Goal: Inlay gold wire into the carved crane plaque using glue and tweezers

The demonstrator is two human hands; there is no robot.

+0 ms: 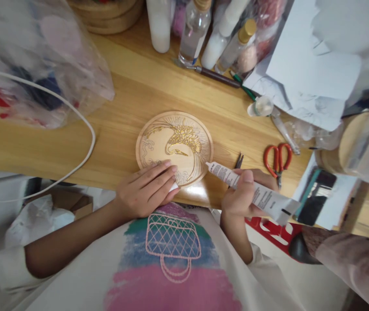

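A round wooden plaque [158,142] lies on the table before me, with a crane design [184,138] partly outlined in raised gold. My left hand [148,188] rests over its near-left edge, long fingers on the wood. Between its index finger and thumb shows a small white piece [173,186], mostly hidden. My right hand [242,194] grips a white tube [262,194] with printed text. The tube's narrow nozzle points left, close to the plaque's right rim. Dark pointed tips [239,160] stick out behind the tube; I cannot tell whether that hand holds them.
Red-handled pliers [278,162] and a dark phone [316,196] lie at the right. Bottles [195,32], a dark-handled tool [218,77] and papers [313,73] line the back. A plastic bag [74,73] and white cable [87,125] occupy the left. A person's sleeve [349,263] shows lower right.
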